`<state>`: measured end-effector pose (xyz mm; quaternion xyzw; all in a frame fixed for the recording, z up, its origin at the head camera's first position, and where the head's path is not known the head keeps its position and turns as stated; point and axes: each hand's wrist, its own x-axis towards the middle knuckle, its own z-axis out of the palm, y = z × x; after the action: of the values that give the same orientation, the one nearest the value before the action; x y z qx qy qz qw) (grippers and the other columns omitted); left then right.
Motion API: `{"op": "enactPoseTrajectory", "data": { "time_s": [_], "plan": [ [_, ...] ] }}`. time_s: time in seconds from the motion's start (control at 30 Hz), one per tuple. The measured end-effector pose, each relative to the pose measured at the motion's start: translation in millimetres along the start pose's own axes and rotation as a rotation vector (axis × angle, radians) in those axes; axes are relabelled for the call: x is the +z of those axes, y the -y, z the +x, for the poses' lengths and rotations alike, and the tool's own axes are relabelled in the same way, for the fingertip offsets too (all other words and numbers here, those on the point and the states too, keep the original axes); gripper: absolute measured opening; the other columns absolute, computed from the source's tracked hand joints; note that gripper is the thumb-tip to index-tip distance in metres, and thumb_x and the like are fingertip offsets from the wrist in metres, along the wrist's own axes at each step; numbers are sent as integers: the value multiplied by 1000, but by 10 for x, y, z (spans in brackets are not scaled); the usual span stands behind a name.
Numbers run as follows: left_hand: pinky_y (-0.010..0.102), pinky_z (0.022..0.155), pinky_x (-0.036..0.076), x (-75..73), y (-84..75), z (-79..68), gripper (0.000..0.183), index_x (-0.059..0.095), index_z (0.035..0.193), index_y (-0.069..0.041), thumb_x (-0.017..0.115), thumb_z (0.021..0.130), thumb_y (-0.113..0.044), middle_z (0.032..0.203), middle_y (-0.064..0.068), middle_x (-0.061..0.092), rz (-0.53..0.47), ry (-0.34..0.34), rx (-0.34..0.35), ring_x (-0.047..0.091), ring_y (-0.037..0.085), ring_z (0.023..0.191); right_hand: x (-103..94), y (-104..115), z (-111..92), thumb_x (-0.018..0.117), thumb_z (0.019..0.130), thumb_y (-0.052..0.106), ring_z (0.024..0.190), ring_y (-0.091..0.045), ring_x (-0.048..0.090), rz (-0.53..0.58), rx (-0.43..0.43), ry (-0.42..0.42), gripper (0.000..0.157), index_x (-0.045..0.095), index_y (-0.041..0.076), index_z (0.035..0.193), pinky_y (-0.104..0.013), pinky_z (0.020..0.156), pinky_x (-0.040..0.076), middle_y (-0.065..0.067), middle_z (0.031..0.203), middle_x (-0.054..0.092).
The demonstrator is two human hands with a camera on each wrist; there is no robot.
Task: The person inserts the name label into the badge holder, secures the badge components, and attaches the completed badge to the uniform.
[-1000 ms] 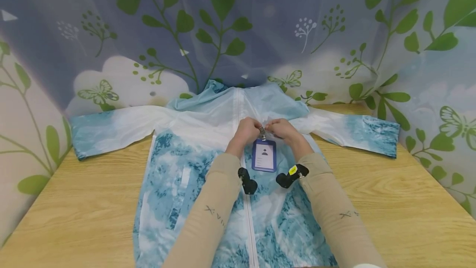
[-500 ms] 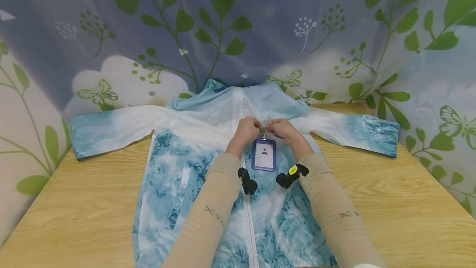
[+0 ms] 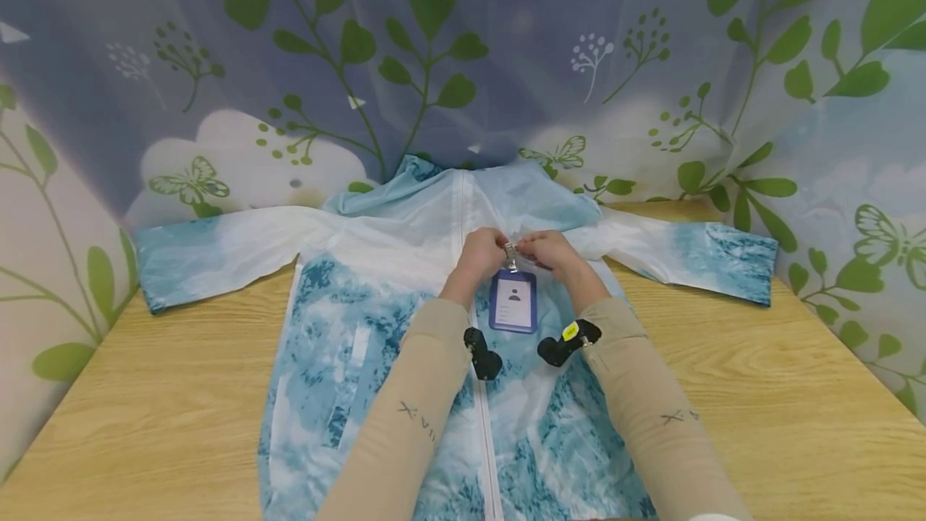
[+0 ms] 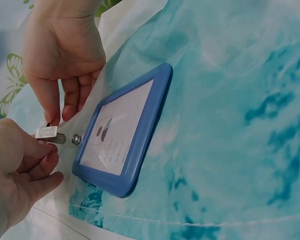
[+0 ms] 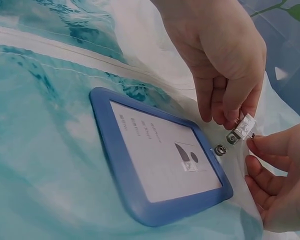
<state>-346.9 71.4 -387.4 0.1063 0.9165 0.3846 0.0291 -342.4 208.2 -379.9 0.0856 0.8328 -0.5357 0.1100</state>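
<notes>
A blue-framed badge holder (image 3: 514,301) with a white card lies face up on the chest of a blue-and-white zip jacket (image 3: 391,344). Its short strap ends in a metal clip (image 4: 52,133). With thumb and fingers, my left hand (image 3: 481,256) pinches this clip from the left. On the other side, my right hand (image 3: 550,252) has its thumb tip right against the clip's end. Its curled fingers (image 5: 257,172) seem to pinch the jacket's thin white fabric there. Exactly how much fabric lies between the fingers and whether the clip bites it is hidden.
The jacket is spread flat, sleeves out to both sides, on a wooden table (image 3: 723,392). A leaf-patterned curtain (image 3: 521,38) hangs behind and at both sides. A small black camera (image 3: 482,354) sits on my left wrist, another (image 3: 567,342) on my right.
Both hands stay at the clip in nearly the same place. The clip appears slightly turned between the fingers; the badge and jacket lie as before.
</notes>
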Motion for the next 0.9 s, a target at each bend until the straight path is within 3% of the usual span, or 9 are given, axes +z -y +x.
{"op": "enactPoseTrajectory", "data": {
  "time_s": [0.4,0.6,0.73,0.9],
  "plan": [
    [32,81,49,-16,1,-31,30,60,118,0,55,90,-8,111,13,62,28,2,-19,60,23,95,19,-26,16,50,95,14,82,-15,47,65,13,-52,29,57,-2,119,-27,73,40,-4,95,52],
    [33,84,48,-152,6,-37,37,57,123,-1,53,87,-5,118,12,60,94,9,-17,59,24,102,-29,-20,28,50,96,15,84,-15,48,50,17,-67,33,55,-2,123,-24,69,42,-9,104,55],
    [34,89,46,-330,35,-52,35,58,122,-2,51,88,-4,121,11,59,177,15,-19,56,25,108,-103,-18,36,51,95,16,96,-22,53,-27,-59,-108,33,56,-3,122,-28,76,46,-17,115,57],
    [36,92,43,-594,160,-116,36,56,124,-2,49,89,-4,125,11,56,305,62,-11,51,27,115,-226,-20,15,53,94,13,109,-33,52,-303,-220,-162,29,60,-2,118,-41,90,43,-20,118,58]
  ]
}}
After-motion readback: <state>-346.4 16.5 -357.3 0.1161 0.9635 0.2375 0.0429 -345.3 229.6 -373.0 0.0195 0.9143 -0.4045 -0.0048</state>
